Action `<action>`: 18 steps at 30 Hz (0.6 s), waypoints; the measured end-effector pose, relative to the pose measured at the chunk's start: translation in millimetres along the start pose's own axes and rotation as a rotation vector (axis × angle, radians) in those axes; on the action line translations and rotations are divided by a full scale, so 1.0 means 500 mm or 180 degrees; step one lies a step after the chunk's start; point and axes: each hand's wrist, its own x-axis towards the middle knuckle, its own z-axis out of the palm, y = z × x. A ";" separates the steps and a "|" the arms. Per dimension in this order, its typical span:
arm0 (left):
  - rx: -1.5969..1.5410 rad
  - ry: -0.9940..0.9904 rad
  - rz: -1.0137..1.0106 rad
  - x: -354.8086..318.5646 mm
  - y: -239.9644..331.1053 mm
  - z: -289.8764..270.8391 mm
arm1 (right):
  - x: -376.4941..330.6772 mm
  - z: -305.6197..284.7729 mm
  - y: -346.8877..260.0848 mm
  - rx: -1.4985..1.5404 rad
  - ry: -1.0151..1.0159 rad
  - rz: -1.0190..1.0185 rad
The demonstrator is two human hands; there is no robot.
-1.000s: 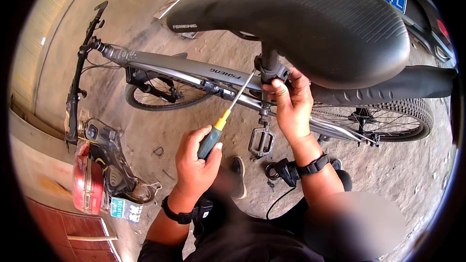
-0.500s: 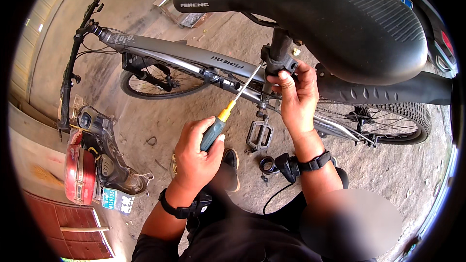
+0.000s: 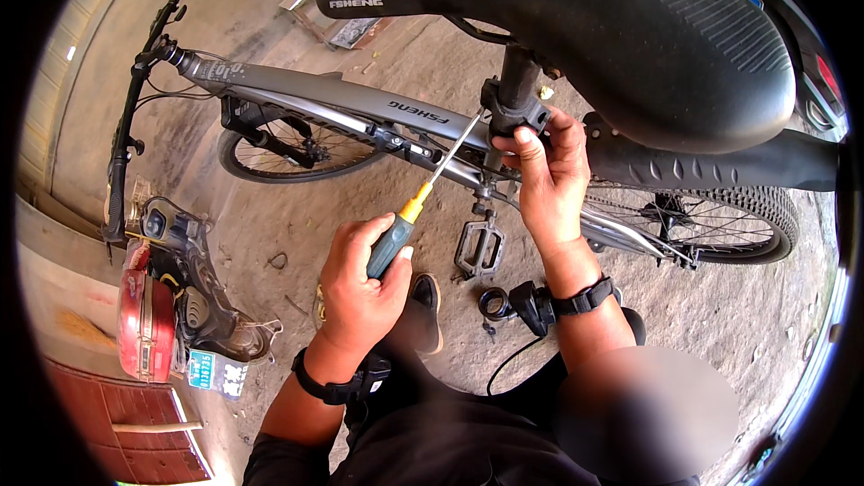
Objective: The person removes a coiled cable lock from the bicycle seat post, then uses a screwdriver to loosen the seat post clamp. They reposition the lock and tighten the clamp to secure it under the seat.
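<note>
A grey bicycle [image 3: 297, 94] stands across the view, its big black saddle [image 3: 576, 27] close under the camera. My left hand [image 3: 360, 283] grips a screwdriver [image 3: 423, 202] with a green and yellow handle. Its thin shaft slants up to the black seat post clamp [image 3: 513, 112]. My right hand [image 3: 549, 171] holds that clamp just below the saddle, fingers curled around it. Both wrists carry black bands.
A red scooter [image 3: 153, 306] is parked at the lower left by a wall. The rear wheel [image 3: 720, 216] lies to the right, a pedal [image 3: 477, 247] hangs below the frame. My dark shoe [image 3: 423, 301] rests on dusty concrete. A vehicle's edge shows at the far right.
The view has shifted, so the bicycle and saddle sit a little lower and to the right in the picture. Both hands keep their grips; the screwdriver tip stays at the clamp.
</note>
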 end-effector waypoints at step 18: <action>0.0520 -0.0417 -0.0129 0.012 0.071 -0.010 | 0.004 -0.004 -0.005 -0.0002 -0.0109 0.0021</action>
